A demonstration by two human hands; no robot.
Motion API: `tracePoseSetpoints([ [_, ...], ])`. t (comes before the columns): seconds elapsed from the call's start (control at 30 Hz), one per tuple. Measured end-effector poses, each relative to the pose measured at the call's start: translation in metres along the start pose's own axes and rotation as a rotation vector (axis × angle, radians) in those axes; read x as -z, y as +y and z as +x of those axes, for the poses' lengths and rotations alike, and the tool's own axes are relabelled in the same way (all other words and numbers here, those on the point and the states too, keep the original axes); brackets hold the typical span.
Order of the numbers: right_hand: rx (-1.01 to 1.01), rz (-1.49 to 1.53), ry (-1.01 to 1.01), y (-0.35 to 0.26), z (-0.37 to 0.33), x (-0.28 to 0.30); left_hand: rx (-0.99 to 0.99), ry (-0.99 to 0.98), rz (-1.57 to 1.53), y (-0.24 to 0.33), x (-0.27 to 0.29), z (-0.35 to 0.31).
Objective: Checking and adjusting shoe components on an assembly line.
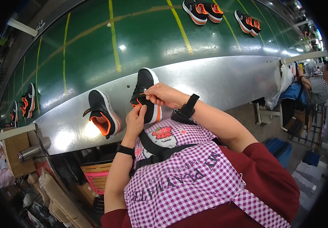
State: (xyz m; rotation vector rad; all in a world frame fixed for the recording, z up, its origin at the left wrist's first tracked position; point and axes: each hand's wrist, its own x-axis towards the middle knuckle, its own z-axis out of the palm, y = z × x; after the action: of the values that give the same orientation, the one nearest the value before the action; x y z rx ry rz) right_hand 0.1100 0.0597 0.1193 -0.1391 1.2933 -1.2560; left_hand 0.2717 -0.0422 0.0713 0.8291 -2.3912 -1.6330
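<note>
Black with an orange lining and a white-and-orange sole, the shoe [145,78] lies directly under both hands on the near side of the scene, its toe pointing far across the silvery metal desk [202,76] and its heel close to the checked apron [179,174]. The right hand [163,95] reaches over it from the right, thumb and forefinger closed in a pinch on the dark strap [138,96] across its middle, the other fingers curled. The left hand [135,121] is at the shoe's near left side, just beside the orange opening, its fingers bent and its thumb close to them; whether they grip the edge cannot be told.

Left of the left hand and apart from it, a second shoe [100,104] rests on the desk, toe also far, its strap sticking out leftward. Beyond, the green surface [88,49] with yellow lines carries two pairs of similar shoes [195,14] at far right and more shoes [29,102] at left.
</note>
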Motion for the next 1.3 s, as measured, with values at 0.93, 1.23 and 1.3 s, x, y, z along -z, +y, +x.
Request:
tracePoseSetpoints([
  [0.93, 1.068, -1.602, 0.247, -0.002, 0.007, -0.014, -0.085, 0.017, 0.313, 0.021, -0.01, -0.002],
  [1.23, 0.637, -0.837, -0.048, -0.007, -0.024, -0.023, -0.126, 0.047, 0.269, 0.006, -0.01, -0.002],
  [1.3, 0.54, -0.791, 0.03, -0.006, -0.029, -0.005, -0.074, 0.023, 0.229, 0.014, -0.007, -0.003],
])
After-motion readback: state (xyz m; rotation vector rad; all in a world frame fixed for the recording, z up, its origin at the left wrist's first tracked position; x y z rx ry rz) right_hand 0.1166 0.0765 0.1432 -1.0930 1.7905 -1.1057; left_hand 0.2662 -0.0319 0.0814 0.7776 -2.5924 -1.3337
